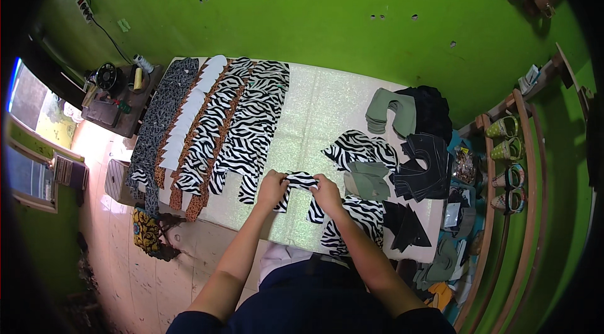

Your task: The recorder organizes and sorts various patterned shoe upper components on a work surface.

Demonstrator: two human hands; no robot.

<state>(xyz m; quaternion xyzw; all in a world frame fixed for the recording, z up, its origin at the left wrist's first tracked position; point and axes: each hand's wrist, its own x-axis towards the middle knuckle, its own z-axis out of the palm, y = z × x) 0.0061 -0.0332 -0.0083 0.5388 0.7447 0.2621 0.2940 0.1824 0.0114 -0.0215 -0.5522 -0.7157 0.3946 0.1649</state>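
Dark top, bare forearms

The person wears a very dark navy top, plain across the part in view. Its short sleeves, in the same dark shade, end in straight hems. From there down, both arms are bare, as are the left hand and right hand. A pale lower garment shows beside the top; its cut is hidden.
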